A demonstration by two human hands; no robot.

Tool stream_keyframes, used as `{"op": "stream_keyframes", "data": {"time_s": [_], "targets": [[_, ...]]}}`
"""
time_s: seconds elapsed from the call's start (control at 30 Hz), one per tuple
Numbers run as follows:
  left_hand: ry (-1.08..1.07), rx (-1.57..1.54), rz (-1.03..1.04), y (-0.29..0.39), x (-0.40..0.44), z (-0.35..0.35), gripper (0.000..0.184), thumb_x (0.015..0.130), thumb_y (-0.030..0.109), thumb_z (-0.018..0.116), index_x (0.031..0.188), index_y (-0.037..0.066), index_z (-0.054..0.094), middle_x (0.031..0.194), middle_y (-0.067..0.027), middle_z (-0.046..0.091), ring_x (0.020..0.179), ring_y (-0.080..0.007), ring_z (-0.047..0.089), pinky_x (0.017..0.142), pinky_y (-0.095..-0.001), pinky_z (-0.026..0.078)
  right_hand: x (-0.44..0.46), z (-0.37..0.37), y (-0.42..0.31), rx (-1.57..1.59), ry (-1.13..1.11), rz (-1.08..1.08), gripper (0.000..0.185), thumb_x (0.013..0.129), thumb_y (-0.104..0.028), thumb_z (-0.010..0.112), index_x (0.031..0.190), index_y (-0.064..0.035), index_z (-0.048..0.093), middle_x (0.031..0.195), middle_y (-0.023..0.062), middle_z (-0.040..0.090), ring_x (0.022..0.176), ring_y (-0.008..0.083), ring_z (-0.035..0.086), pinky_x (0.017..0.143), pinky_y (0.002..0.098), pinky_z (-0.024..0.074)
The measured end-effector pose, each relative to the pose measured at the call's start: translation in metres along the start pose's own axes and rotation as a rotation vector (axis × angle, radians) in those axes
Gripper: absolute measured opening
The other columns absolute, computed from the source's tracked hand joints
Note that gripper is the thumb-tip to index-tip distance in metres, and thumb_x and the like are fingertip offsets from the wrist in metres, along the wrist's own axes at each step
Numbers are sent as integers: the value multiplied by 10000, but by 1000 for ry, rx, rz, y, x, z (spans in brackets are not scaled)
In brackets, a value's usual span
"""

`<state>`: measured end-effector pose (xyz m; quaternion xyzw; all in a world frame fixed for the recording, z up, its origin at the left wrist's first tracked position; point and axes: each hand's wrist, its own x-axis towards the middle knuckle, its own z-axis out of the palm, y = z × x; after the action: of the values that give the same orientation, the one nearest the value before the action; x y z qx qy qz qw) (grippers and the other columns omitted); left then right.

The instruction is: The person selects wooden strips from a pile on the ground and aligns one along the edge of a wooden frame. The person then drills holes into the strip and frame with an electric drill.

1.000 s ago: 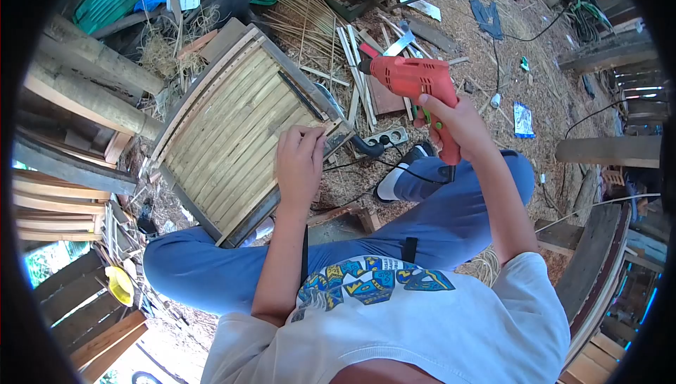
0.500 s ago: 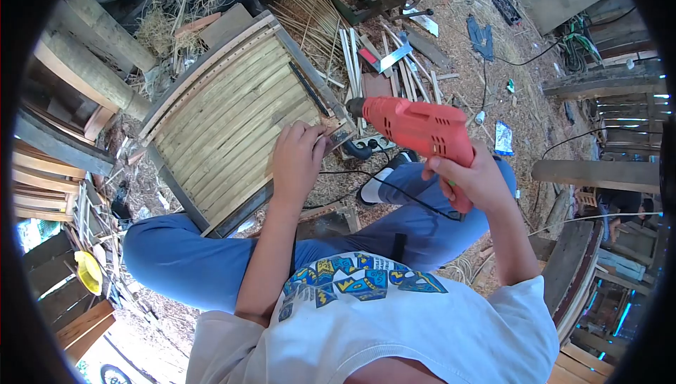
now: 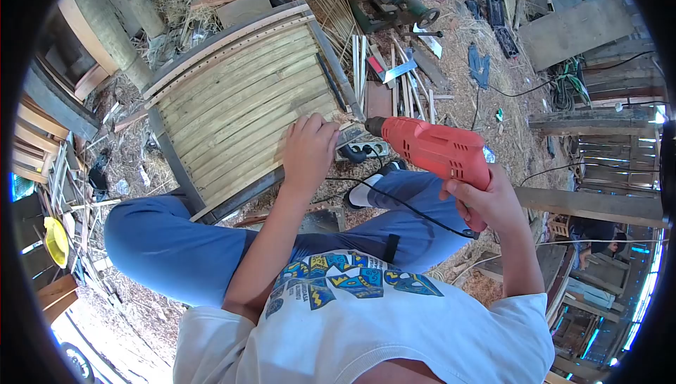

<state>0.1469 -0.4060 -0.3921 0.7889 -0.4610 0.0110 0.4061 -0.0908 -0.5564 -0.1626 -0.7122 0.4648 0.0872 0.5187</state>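
My right hand point(image 3: 486, 201) is wrapped round the grip of a red power drill point(image 3: 440, 148), whose black chuck points left toward the near right corner of a slatted wooden panel point(image 3: 239, 95). My left hand point(image 3: 308, 151) rests on that corner with its fingers bent and close together; whatever lies under the fingertips is too small to make out. The panel has pale slats in a dark frame and leans by my knee. A thin black strip point(image 3: 331, 82) lies along its right side.
A power strip point(image 3: 370, 149) with a black plug sits beyond the panel's corner, and the drill's cable crosses my leg. Wood strips, a handsaw point(image 3: 400, 69) and a metal vise point(image 3: 398, 3) are on the shavings-covered floor. Another person point(image 3: 598, 236) is at the far right.
The drill has swung down and left, its chuck now near the panel's corner. My left hand stays at the corner. The whole view has shifted and turned.
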Motion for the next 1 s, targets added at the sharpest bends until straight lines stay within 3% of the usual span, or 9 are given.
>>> {"op": "stream_keyframes", "data": {"time_s": [0.07, 0.17, 0.47, 0.57, 0.77, 0.87, 1.0], "targets": [[-8, -5, 0, -1, -1, 1, 99, 928, 185, 781, 999, 120, 761, 944, -55, 607, 984, -285, 616, 889, -455, 495, -1, -2, -3, -12, -5, 2, 259, 974, -165, 783, 1142, 21, 716, 891, 92, 764, 562, 91, 622, 487, 267, 503], [-17, -24, -13, -1, -1, 1, 121, 930, 185, 780, 1023, 114, 751, 964, -65, 609, 994, -292, 618, 897, -463, 493, 0, 5, -11, -4, 32, -35, 273, 949, -280, 840, 933, -22, 750, 618, 10, 628, 478, 88, 577, 422, 284, 430], [-18, -26, -2, -4, -3, 3, 153, 929, 186, 777, 1052, 105, 737, 998, -77, 610, 1017, -300, 618, 897, -459, 501, 3, 8, -19, -80, 14, -8, 328, 954, -337, 863, 954, -29, 749, 632, 11, 627, 482, 83, 564, 410, 283, 420], [-14, -34, 7, -5, -3, 5, 150, 927, 185, 775, 1047, 106, 734, 997, -79, 605, 1017, -303, 615, 902, -459, 502, 3, 7, -28, -108, -7, 31, 263, 987, -246, 820, 984, 0, 727, 699, 15, 680, 516, 84, 595, 462, 271, 476], [-17, -27, 8, -5, -2, 5, 146, 922, 180, 774, 1035, 99, 729, 985, -86, 589, 1013, -308, 608, 904, -463, 501, 1, 9, -29, -130, -15, 24, 281, 991, -259, 816, 954, 5, 727, 664, 11, 657, 504, 83, 587, 459, 268, 464], [-17, -29, 10, -5, -2, 4, 145, 923, 176, 771, 1036, 96, 729, 988, -88, 587, 1015, -309, 607, 905, -463, 500, 3, 7, -26, -132, -25, 28, 337, 965, -355, 853, 942, -36, 749, 633, 9, 631, 477, 88, 570, 412, 282, 425], [43, -23, 18, -2, 0, 1, 125, 906, 170, 794, 1000, 96, 754, 943, -85, 597, 949, -313, 621, 845, -457, 507, 0, 10, -37, -118, -10, 40, 281, 990, -259, 815, 926, 1, 731, 654, 14, 655, 509, 85, 596, 463, 268, 474]]}}
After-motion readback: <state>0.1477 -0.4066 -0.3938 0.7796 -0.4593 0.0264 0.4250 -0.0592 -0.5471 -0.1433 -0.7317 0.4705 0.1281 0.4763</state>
